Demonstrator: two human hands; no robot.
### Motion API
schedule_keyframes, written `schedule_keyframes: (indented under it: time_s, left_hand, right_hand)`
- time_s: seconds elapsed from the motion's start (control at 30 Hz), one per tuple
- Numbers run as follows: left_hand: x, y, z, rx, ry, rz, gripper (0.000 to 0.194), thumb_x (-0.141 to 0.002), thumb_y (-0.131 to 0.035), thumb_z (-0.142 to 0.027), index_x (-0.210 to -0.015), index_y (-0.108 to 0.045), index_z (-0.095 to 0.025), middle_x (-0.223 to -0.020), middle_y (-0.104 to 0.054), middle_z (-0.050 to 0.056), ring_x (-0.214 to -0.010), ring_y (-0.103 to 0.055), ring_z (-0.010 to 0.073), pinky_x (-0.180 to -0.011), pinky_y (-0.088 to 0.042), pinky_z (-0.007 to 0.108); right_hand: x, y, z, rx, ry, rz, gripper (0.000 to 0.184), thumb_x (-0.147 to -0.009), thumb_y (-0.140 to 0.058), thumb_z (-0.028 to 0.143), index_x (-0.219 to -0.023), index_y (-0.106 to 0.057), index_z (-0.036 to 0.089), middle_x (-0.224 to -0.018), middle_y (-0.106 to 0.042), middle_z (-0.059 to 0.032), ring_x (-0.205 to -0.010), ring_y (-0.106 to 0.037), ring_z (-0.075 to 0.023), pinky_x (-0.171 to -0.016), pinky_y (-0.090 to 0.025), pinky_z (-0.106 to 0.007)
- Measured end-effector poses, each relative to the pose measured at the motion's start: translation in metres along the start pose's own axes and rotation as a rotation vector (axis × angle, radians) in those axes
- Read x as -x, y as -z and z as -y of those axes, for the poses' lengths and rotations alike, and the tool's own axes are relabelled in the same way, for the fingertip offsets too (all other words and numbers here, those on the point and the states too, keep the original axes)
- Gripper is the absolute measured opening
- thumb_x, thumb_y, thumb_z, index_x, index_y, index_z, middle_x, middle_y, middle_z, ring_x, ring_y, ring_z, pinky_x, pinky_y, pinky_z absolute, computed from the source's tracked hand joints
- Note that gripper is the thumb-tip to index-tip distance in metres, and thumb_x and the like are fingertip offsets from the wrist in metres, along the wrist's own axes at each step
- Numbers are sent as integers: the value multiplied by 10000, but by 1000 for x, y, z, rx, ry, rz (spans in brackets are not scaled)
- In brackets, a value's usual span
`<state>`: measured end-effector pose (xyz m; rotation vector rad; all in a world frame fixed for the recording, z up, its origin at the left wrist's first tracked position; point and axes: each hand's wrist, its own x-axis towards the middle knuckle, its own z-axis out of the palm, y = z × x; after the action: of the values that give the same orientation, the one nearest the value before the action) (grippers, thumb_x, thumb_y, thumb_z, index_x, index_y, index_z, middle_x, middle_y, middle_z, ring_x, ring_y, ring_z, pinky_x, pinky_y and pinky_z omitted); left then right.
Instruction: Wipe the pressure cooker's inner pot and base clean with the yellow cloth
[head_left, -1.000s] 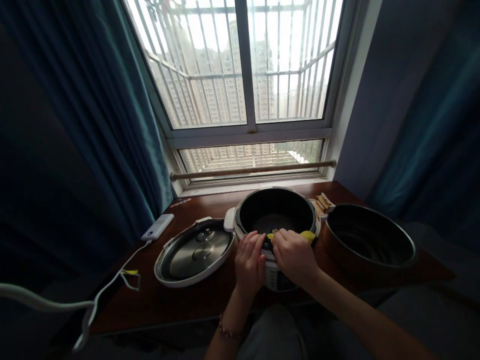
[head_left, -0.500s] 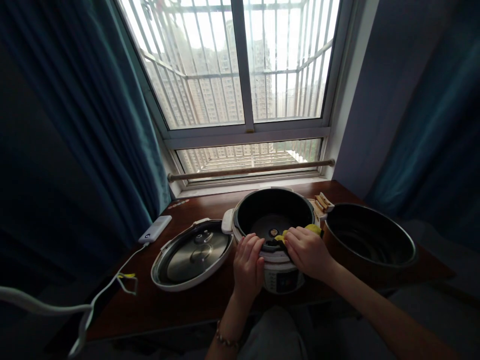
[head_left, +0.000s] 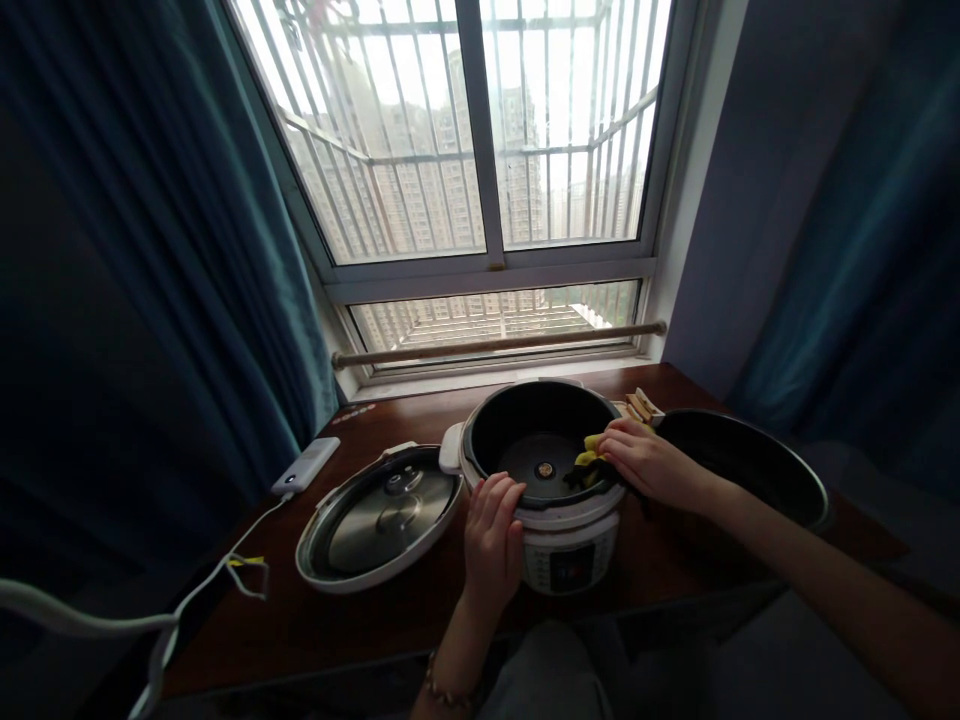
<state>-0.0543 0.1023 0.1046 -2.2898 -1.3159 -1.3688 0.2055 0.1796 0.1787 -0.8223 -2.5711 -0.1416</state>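
Note:
A white electric pressure cooker [head_left: 536,540] stands lidless at the table's front, its dark inside showing a small round disc at the bottom. My left hand [head_left: 493,540] grips the front left of its rim, fingers curled over the edge. Bunched in my right hand [head_left: 649,462] is a yellow and black cloth [head_left: 589,462], pressed on the right side of the rim and hanging partly inside. To the left, the cooker's round lid [head_left: 379,530] lies with its metal underside up. The black inner pot [head_left: 750,460] sits to the right, partly behind my right hand and forearm.
A white power bank [head_left: 309,466] with a white cable [head_left: 217,568] lies at the wooden table's [head_left: 360,625] left side. Behind the table is a barred window with a horizontal rail [head_left: 499,345]. Blue curtains [head_left: 247,250] hang on both sides.
My right hand has slid right and back along the cooker's rim with the cloth, uncovering more of the front rim and panel. My left hand stays on the rim.

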Motion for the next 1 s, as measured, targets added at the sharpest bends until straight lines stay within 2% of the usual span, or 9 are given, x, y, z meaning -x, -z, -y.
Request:
schedule_keyframes:
  time_s: [0.1, 0.2, 0.3, 0.43, 0.53, 0.73, 0.8, 1.0]
  left_hand:
    - [-1, 0, -1, 9, 2, -15, 344, -888, -274, -223, -1153, -480, -143, -1158, -534, 130, -1194, -417, 246, -1014, -293, 485]
    - [-2, 0, -3, 10, 14, -26, 342, -884, -277, -217, -1147, -485, -147, -1150, -541, 124, -1191, -423, 245, -1015, -295, 484]
    - [-1, 0, -4, 6, 25, -24, 335, -883, -281, -210, -1140, -488, -151, -1146, -545, 118, -1189, -424, 240, -1017, -297, 484]
    - [0, -1, -4, 17, 28, -24, 329, -885, -286, -204, -1137, -490, -146, -1150, -541, 118, -1195, -417, 237, -1024, -287, 482]
    - [0, 0, -4, 26, 35, -21, 327, -884, -288, -198, -1137, -488, -146, -1146, -541, 117, -1194, -416, 234, -1026, -285, 477]
    - [-1, 1, -4, 31, 28, -13, 330, -882, -283, -188, -1144, -482, -151, -1138, -545, 117, -1185, -418, 231, -1023, -284, 487]
    - [0, 0, -4, 20, 29, -16, 328, -881, -285, -189, -1139, -484, -151, -1140, -544, 118, -1182, -421, 231, -1020, -291, 486]
    - [0, -2, -4, 9, 33, -39, 329, -875, -290, -179, -1131, -494, -151, -1130, -553, 116, -1179, -430, 232, -1014, -300, 484]
  right_hand:
    - [-5, 5, -14, 160, -56, 21, 196, -890, -423, 212, -954, -608, 201, -1037, -610, -62, -976, -446, -205, -905, -361, -382]
    - [-14, 5, -21, 259, -157, 70, 230, -882, -424, 161, -1021, -599, 218, -1121, -573, -55, -895, -461, -189, -844, -378, -360]
    - [-30, -2, -24, 322, -272, 133, 284, -873, -392, 100, -1059, -584, 195, -1107, -555, -90, -871, -481, -200, -786, -399, -353]
    - [-60, -16, -31, 342, -385, 184, 310, -851, -353, 33, -1043, -577, 129, -1076, -529, -166, -956, -490, -253, -738, -436, -359]
    - [-86, -27, -43, 319, -342, 193, 326, -857, -326, 24, -1070, -560, 101, -1092, -510, -193, -1024, -467, -262, -789, -439, -369]
    - [-138, -39, -64, 187, -78, 278, 333, -887, -393, 109, -1195, -501, 176, -1198, -482, -100, -1144, -414, -185, -920, -379, -298]
    - [-153, -43, -68, 152, -29, 301, 331, -894, -391, 126, -1201, -500, 182, -1232, -469, -93, -1157, -409, -178, -936, -362, -289]
    - [-175, -55, -81, 111, -114, 348, 338, -819, -438, 55, -1129, -562, 108, -1126, -542, -143, -1017, -530, -199, -880, -379, -279]
